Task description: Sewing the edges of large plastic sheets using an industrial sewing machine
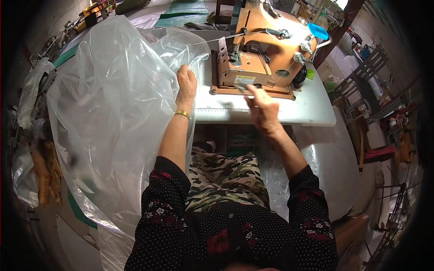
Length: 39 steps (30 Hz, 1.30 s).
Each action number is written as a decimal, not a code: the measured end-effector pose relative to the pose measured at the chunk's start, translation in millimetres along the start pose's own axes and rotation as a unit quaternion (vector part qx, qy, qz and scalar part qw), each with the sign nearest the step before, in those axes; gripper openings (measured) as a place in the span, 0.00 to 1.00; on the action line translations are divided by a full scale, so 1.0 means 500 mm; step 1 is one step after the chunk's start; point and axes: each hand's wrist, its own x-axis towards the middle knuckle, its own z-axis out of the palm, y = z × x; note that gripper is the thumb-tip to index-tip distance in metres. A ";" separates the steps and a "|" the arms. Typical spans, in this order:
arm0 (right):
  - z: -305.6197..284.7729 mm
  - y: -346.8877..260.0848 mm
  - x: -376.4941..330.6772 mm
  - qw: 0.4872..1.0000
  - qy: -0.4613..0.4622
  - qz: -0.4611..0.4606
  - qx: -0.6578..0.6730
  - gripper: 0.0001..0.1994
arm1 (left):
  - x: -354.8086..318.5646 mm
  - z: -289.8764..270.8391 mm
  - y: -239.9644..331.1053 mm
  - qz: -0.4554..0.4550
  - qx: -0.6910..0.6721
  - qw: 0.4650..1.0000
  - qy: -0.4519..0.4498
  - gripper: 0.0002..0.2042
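A large sheet of clear plastic [113, 86] hangs over the left side of the table and down past its front edge. My left hand [186, 85] is closed on its right edge, the thumb pointing away from me. Just in front of the orange sewing machine [271, 63] is my right hand [263, 108], blurred by motion. Its fingers are pinched, and a small dark thing at the fingertips is too smeared to name. A pale thread [212, 39] runs from the plastic toward the machine's needle area.
The machine stands on a white table [312, 110] with a ruler strip [221, 110] along its front. A blue tray [318, 31] sits atop the machine. Beyond the table's right end is a dark chair [366, 81]. More clear plastic [321, 167] hangs below at right.
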 end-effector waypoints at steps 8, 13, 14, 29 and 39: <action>-0.105 0.327 -0.101 0.953 0.087 0.233 -0.175 0.15 | -0.014 -0.020 -0.004 0.004 0.198 0.965 -0.174 0.09; -0.105 0.385 -0.109 0.919 0.017 0.289 -0.267 0.15 | -0.029 -0.078 -0.011 -0.008 0.284 0.935 -0.211 0.08; -0.101 0.386 -0.107 0.916 0.006 0.308 -0.256 0.15 | -0.032 -0.100 -0.008 -0.001 0.305 0.928 -0.215 0.08; -0.108 0.371 -0.106 0.914 0.045 0.324 -0.239 0.13 | 0.067 -0.093 0.330 0.224 0.105 0.969 0.008 0.28; -0.114 0.367 -0.105 0.917 0.047 0.324 -0.226 0.12 | 0.089 -0.088 0.258 -0.218 -0.387 0.871 -0.209 0.08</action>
